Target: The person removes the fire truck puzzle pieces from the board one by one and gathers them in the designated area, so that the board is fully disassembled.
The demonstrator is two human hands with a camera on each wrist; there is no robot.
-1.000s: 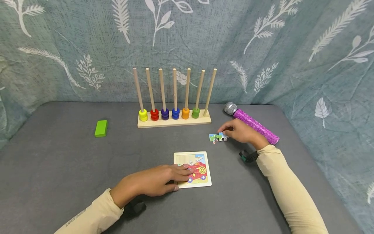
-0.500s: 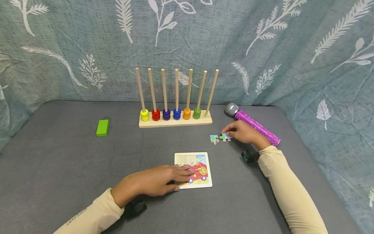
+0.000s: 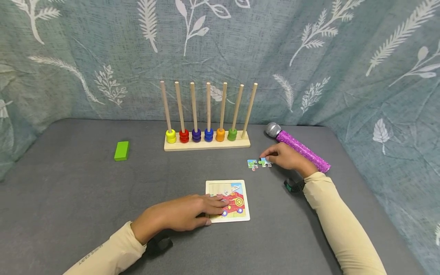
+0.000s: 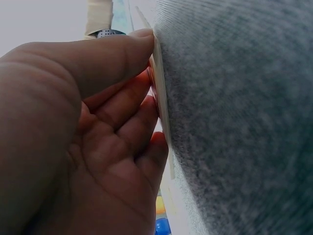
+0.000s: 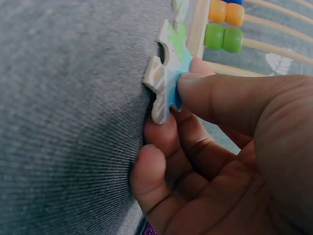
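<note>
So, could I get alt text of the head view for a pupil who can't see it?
A person's right grip pinches a jigsaw piece beside a second piece on a grey table, while the left grip rests on a partly filled puzzle tray. Beyond stands a bead rack, between a green block and a purple microphone.

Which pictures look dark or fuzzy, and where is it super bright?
Head view: evenly lit and mostly clear, with a soft shadow beside the right sleeve; left wrist view: the top left corner is washed-out white, while the left hand looks dim and the grey tabletop fuzzy; right wrist view: rather dim, but the held puzzle piece shows fairly clearly.
</note>
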